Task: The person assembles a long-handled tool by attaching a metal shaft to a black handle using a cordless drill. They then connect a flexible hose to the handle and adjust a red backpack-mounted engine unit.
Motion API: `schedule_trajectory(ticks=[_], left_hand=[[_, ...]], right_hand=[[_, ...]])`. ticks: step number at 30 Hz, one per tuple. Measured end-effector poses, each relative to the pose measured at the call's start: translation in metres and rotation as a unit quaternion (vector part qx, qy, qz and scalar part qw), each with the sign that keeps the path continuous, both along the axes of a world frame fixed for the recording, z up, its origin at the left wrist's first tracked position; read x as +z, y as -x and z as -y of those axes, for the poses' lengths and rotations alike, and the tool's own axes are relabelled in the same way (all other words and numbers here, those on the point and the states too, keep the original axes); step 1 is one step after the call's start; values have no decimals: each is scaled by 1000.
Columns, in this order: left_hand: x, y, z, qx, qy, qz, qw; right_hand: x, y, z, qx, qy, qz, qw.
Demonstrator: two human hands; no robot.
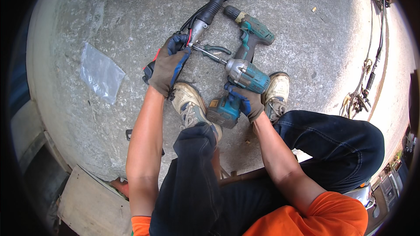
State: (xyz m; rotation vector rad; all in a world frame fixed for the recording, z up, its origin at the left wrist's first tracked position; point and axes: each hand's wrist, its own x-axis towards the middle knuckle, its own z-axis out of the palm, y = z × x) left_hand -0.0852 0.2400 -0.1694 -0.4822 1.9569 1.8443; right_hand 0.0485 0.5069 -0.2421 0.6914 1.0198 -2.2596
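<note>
My right hand (246,99), in a grey and blue work glove, is wrapped round the grip of a teal impact driver (248,76). The driver's long bit (212,55) points up and left, its tip at the metal end fitting (199,30) of a black pole (214,6). My left hand (169,66), gloved too, closes round the lower end of this fitting. Red and black wires (189,37) run beside its fingers. A black and red part (149,71) shows past the left hand, mostly hidden by it.
A teal cordless drill (256,30) lies just beyond the driver, with dark-handled pliers (218,49) beside it. On the concrete to the left is a clear plastic bag (101,74). My shoes (189,100) stand close below the work. Cables with clamps (363,91) lie at the right.
</note>
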Motion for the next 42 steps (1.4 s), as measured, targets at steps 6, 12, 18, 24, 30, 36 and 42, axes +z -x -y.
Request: schedule_trajectory(ticks=[6,12,18,24,30,36,42], left_hand=[[-11,-3,5,-18,17,-35,999],[-3,-7,-10,-14,84,-99,992],[4,-4,-24,-168,408,-236,866],[-2,6,-19,-232,419,-166,862],[-7,8,-18,-226,401,-162,873],[-10,1,-21,-238,445,-326,799],[-10,6,-28,-312,524,-430,666]], right_hand=[[11,4,0,-10,-4,-6,1000],[22,3,4,-16,-16,-1,1000],[20,3,5,-34,-7,-5,999],[18,3,0,-18,40,3,999],[8,1,-6,-22,66,34,997],[7,-5,-11,-8,41,18,999],[27,1,-7,-22,-13,32,999]])
